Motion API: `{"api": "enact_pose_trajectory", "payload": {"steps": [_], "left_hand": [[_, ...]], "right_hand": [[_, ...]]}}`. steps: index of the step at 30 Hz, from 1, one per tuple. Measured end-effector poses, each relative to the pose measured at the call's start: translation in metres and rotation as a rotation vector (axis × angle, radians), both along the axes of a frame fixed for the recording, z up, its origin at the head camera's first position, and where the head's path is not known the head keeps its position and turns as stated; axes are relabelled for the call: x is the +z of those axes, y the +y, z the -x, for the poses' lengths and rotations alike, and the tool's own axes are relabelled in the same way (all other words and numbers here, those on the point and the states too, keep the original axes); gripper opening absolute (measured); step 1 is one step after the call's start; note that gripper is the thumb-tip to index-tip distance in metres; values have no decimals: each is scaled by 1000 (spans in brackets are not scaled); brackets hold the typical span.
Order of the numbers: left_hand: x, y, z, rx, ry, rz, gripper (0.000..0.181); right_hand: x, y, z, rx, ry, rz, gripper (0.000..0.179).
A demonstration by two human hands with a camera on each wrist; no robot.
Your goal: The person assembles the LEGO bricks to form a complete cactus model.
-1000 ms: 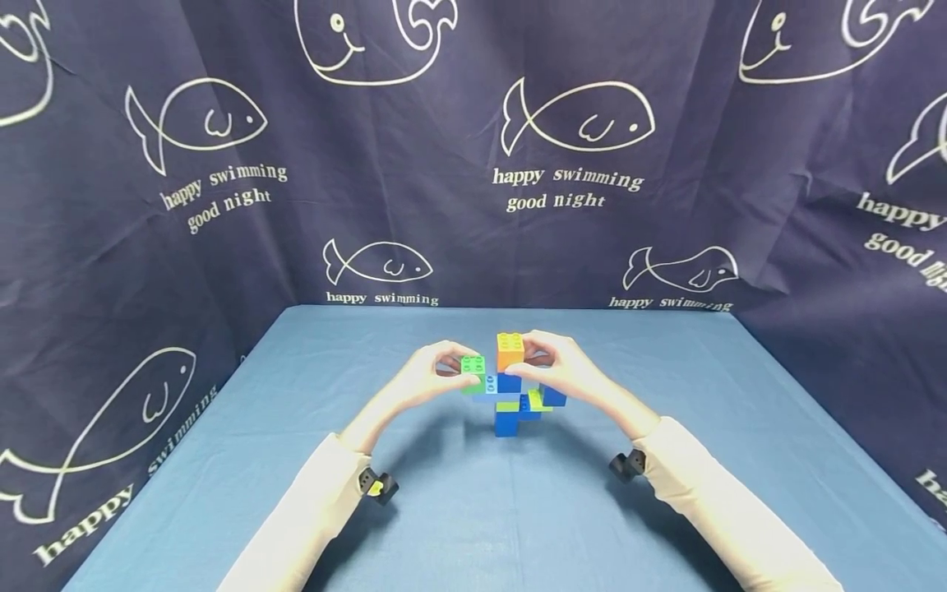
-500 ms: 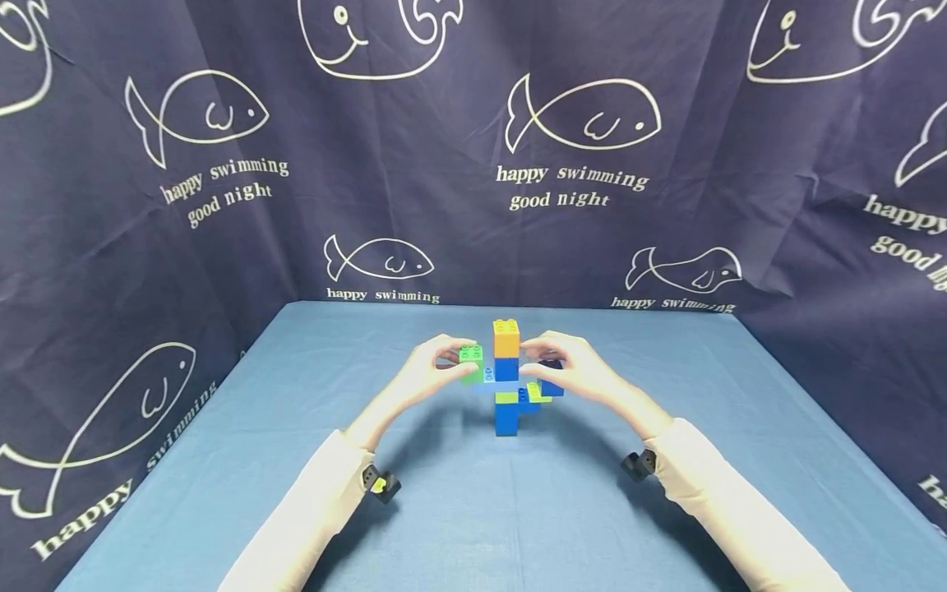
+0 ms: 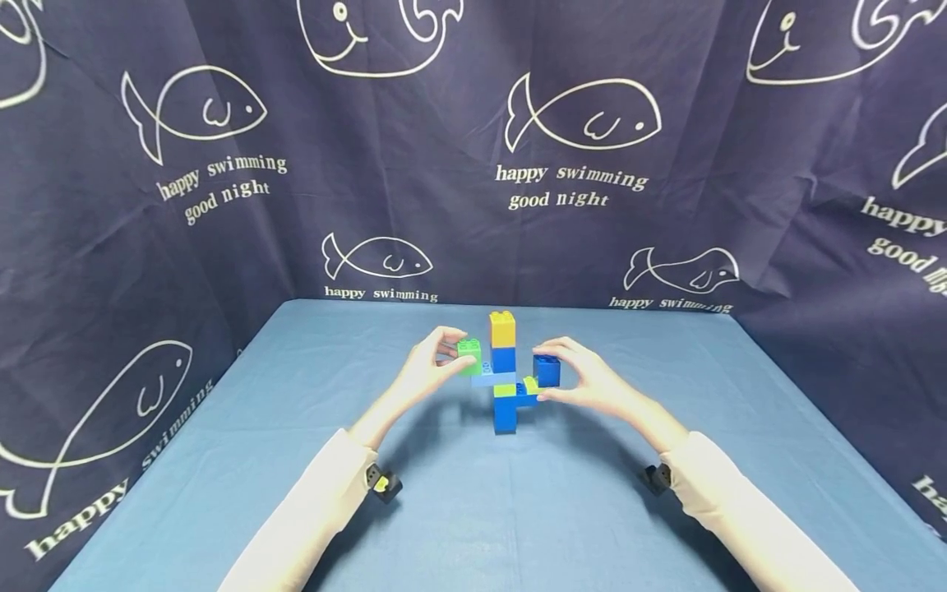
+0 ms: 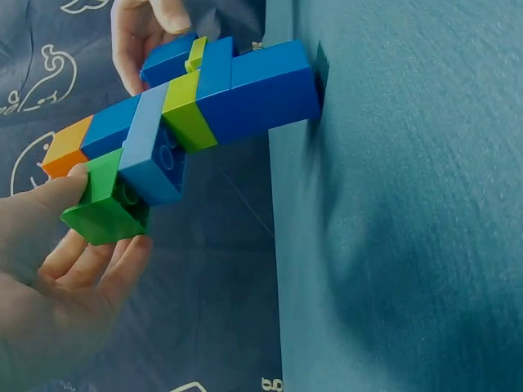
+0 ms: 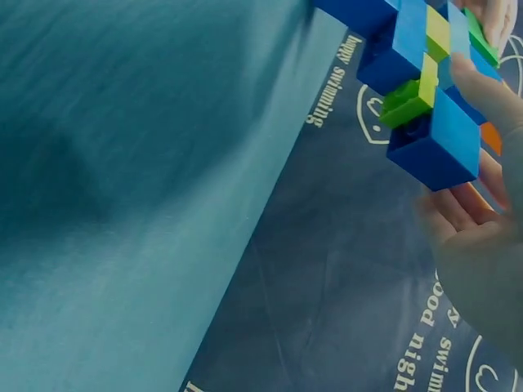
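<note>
A toy-brick build stands upright on the table, with a blue brick at its foot and an orange brick on top. A light-blue brick juts left and carries a green brick. My left hand pinches that green brick between thumb and fingers. On the right arm of the build, a dark-blue brick sits over a lime piece. My right hand is spread around this dark-blue brick, thumb and fingers on either side; a firm grip does not show.
Blue cloth covers the table. A dark curtain with white fish and lettering hangs behind and at the sides. Small black wrist cameras sit by both sleeves, including the left camera.
My right hand has released the orange brick, drawn back to the right and come down around the dark-blue brick. The left hand stays on the green brick, shifting slightly upward with the build's top.
</note>
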State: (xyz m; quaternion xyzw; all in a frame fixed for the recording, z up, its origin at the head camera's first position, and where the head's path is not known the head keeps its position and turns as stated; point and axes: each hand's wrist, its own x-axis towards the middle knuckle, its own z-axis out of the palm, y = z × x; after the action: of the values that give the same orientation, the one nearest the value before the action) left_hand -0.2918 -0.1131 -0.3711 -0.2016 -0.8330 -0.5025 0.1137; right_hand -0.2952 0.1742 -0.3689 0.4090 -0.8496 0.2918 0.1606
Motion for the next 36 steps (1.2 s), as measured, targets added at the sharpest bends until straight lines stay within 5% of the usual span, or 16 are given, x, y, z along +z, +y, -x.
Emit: {"api": "enact_pose_trajectory", "payload": {"steps": [8,12,18,24,36], "left_hand": [[-1,4,3,-27,8,-62,32],[-3,6,5,-31,12,-60,34],[-11,7,6,-100,36,-22,62],[-20,12,10,-182,63,50,83],[-20,13,17,-122,23,3,80]], "right_hand": [[-10,2,0,13,45,-1,66],[-12,-1,-2,-12,0,0,68],[-14,-3,-3,-74,-109,1,66],[-15,-3,0,-55,-115,26,66],[-15,-1,7,-12,10,22,60]]}}
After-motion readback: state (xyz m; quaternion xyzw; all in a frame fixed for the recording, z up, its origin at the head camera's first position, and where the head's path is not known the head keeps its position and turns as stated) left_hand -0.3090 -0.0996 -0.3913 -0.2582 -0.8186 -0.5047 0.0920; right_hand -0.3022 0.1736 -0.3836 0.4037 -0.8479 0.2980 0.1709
